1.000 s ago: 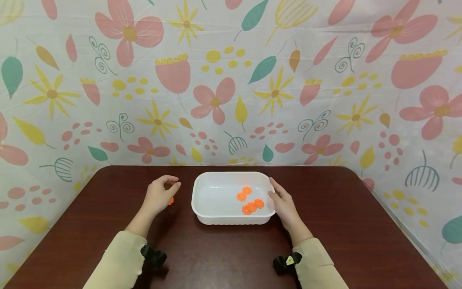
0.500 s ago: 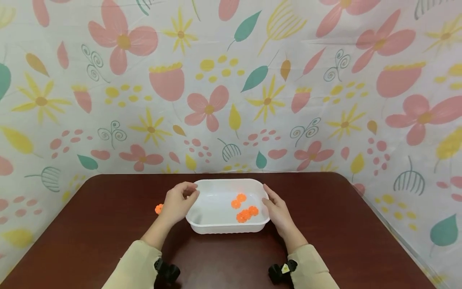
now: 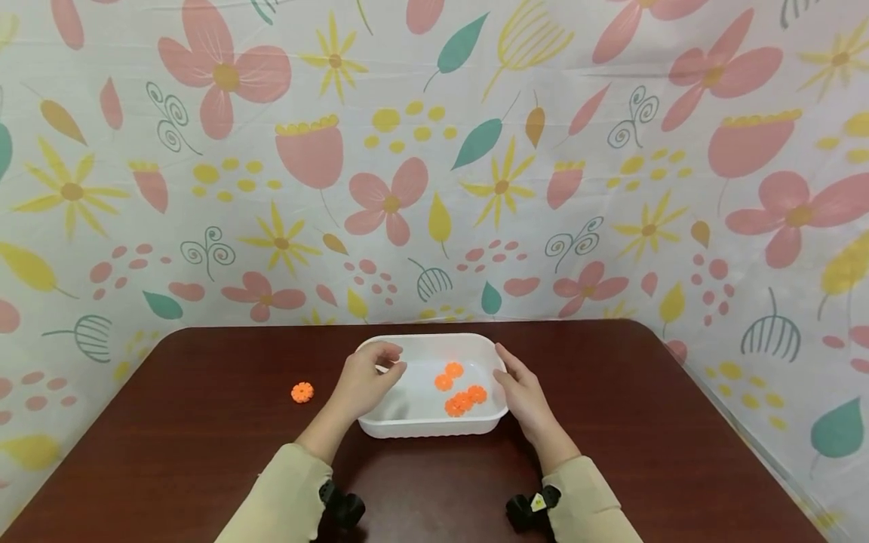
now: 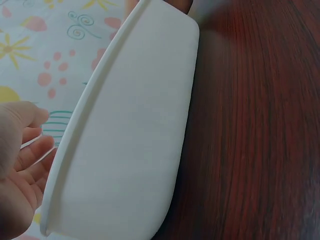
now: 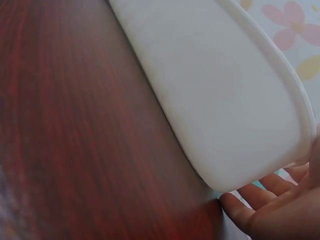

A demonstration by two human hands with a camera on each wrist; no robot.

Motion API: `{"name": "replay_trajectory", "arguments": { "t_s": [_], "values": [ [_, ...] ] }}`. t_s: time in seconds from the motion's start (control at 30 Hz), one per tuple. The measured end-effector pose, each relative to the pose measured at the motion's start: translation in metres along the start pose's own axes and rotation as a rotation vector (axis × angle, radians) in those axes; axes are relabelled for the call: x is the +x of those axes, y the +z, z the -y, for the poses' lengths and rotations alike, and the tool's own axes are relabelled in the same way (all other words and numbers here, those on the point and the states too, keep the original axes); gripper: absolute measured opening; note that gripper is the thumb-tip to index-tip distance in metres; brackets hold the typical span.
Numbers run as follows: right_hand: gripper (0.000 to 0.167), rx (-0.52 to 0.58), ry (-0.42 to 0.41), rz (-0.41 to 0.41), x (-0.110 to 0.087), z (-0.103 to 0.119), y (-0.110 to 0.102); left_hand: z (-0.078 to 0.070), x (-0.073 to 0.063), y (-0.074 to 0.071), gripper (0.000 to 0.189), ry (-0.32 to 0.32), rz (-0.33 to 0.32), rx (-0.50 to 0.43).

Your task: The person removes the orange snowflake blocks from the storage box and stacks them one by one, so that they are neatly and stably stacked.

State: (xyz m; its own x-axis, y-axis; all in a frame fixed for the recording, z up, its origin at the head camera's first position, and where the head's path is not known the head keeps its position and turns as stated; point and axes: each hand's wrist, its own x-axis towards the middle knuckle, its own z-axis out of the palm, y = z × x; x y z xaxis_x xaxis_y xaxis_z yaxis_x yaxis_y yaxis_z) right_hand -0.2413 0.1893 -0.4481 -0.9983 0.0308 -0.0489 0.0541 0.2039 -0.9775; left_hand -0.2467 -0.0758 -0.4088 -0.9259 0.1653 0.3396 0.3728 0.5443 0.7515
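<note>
A white rectangular tray (image 3: 434,428) with rounded corners sits near the table's far edge. Several orange flower-shaped slices (image 3: 459,403) lie in its right half. My right hand (image 3: 526,396) grips the tray's right end, its thumb at the rim; in the right wrist view its fingers (image 5: 239,210) reach around the tray's corner. Over the tray's left part is my left hand (image 3: 366,381), fingers loosely bent, with a gap between thumb and index finger and nothing visible in it. One more orange flower-shaped slice (image 3: 302,392) lies on the table to the left of the tray.
The dark brown wood-grain table (image 3: 204,422) extends around the tray on all sides. A flower-patterned cloth (image 3: 434,166) hangs right behind the table's far edge. Each wrist carries a small black camera, the left one (image 3: 342,505) low above the tabletop.
My left hand has moved right, from beside the slice on the table to over the tray's left part, leaving that slice uncovered. My right hand keeps its hold on the tray. The head view has shifted slightly.
</note>
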Motion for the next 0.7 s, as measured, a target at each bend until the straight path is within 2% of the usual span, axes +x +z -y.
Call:
{"name": "replay_trajectory", "arguments": {
  "t_s": [0.3, 0.7],
  "values": [
    [0.05, -0.002, 0.009, 0.003, 0.003, -0.003, 0.0, 0.004, 0.007, 0.015, 0.027, 0.025, 0.093, 0.006],
    [0.05, -0.018, 0.023, 0.011, 0.003, 0.001, -0.001, -0.005, 0.017, 0.033, 0.031, -0.041, 0.275, 0.043]
  ]
}}
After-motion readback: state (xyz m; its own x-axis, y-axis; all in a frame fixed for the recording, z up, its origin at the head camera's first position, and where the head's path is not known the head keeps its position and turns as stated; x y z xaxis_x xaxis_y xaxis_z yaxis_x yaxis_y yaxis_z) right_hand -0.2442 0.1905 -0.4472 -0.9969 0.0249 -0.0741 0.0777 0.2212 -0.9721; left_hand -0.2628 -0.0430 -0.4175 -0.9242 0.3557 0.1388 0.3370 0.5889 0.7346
